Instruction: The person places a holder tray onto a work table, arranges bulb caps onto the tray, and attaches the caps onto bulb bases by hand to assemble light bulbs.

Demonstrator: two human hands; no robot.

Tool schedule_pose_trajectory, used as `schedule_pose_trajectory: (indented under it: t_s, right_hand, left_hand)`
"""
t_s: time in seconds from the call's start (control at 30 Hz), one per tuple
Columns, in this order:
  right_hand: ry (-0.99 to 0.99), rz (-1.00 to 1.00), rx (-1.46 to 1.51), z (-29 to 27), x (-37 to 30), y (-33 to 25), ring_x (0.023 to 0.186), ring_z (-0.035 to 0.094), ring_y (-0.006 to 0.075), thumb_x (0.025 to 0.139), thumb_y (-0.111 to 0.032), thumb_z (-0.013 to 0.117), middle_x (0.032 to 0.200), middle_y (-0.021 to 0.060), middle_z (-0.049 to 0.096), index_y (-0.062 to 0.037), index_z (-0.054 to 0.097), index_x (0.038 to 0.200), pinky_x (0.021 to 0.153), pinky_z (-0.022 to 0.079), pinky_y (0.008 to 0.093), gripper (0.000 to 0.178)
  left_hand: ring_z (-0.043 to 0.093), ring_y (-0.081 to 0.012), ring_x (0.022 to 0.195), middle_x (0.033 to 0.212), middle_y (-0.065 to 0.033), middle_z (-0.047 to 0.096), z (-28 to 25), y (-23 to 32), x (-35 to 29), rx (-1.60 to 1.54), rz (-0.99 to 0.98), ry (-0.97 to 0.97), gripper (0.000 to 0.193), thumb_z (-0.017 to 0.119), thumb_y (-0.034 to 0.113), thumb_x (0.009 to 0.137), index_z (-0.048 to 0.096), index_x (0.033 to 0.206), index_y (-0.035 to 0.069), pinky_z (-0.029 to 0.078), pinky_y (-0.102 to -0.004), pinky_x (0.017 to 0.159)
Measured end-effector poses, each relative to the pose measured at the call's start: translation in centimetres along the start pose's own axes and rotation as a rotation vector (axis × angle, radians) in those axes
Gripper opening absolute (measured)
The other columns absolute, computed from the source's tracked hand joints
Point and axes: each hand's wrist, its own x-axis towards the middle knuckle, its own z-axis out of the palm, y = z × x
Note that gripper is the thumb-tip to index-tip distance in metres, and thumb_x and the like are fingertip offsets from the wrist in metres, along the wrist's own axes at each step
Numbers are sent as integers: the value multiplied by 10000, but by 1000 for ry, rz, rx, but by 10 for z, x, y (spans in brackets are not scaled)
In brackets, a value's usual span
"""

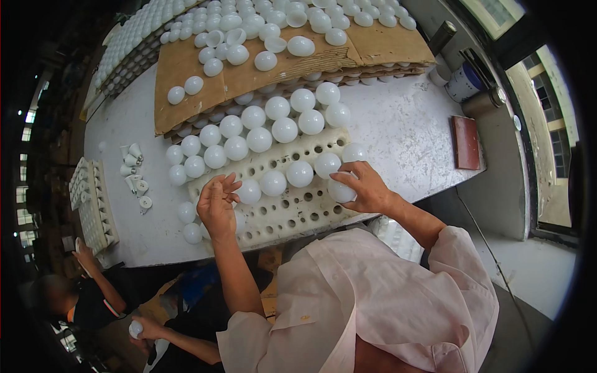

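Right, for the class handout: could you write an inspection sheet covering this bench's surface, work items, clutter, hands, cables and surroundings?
Surface: white tabletop, marked in places.
Job's things: white globes in rows on and around a pale holed tray.
Clutter: loose white cone-shaped pieces at left; dark red flat object at right.
Hands: right hand holds a globe; left hand beside others, contact unclear.
Cables: thin dark cable-like line, right.
Surroundings: window at right; co-worker's hand at lower left.

I get one head-worn fisheye view, facing steeply down: shirt (348,286) close at bottom, left hand (216,208) and right hand (371,188) near mid-frame, table (398,127) spreading beyond, window (559,140) at right rim.
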Motion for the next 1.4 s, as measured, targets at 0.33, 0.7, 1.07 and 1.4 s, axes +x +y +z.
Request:
schedule_pose_trajectory:
  t_s: [0.33, 0.7, 1.07, 1.4]
  right_hand:
    - [-8, 24, -173, 15, -2, -21, 1096, 471, 374, 572, -201, 789, 1185, 153, 489, -86, 615, 1048, 931, 394, 493, 520]
    - [58, 188, -200, 20, 82, -37, 1049, 524, 346, 632, -32, 757, 1136, 151, 528, -75, 620, 1038, 859, 466, 425, 430]
    - [123, 312, -187, 20, 286, 51, 1025, 594, 301, 752, -135, 711, 1322, 143, 457, -120, 463, 1310, 851, 516, 388, 611]
    - [-92, 494, -502, 27, 359, 91, 1109, 546, 331, 733, -335, 727, 1279, 157, 447, -118, 429, 1331, 905, 474, 417, 703]
  left_hand:
    - [658, -251, 950, 1123, -215, 632, -236, 18, 56, 372, 210, 821, 265, 521, 34, 906, 538, 1157, -50, 510, -264, 651]
    - [316, -358, 1346, 1461, -221, 304, -488, -2, 146, 1381, -390, 736, 757, 574, -90, 698, 281, 1388, 16, 294, -378, 1113]
    - [548, -405, 1086, 1170, -223, 577, -492, -14, 187, 1578, -281, 421, 627, 734, 47, 694, 402, 1226, 37, 445, -425, 938]
    - [628, -310, 969, 1075, -198, 620, -404, -16, 156, 1133, -147, 751, 599, 789, 93, 658, 486, 1163, -18, 505, -401, 847]
